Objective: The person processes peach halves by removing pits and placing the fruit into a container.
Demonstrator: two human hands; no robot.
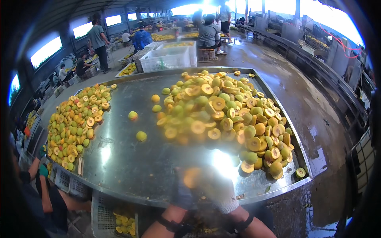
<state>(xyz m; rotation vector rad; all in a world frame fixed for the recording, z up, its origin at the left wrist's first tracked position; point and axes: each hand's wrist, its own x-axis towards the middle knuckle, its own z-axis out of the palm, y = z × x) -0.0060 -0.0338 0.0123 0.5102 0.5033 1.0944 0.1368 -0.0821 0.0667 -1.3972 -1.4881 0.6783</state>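
Note:
Both hands are together over the near edge of a metal table [125, 166], blurred by a smear on the view. My left hand [186, 190], in a dark glove, touches or nearly touches a yellow-orange fruit half [192, 177]. Beside it is my right hand [221, 190], in a whitish knit glove; whether it grips anything is unclear. Ahead and to the right lies a large heap of halved yellow-green stone fruits [238, 110], cut faces and pits showing. Several loose fruits, such as one green-yellow fruit [141, 136], lie left of the heap.
A second fruit heap [77, 125] covers the table's left end, near a co-worker's green-gloved hand [43, 170]. Below the near edge stands a plastic crate [99, 214] with fruit pieces. White crates [166, 59] stand beyond the far edge. Other people sit and stand farther off.

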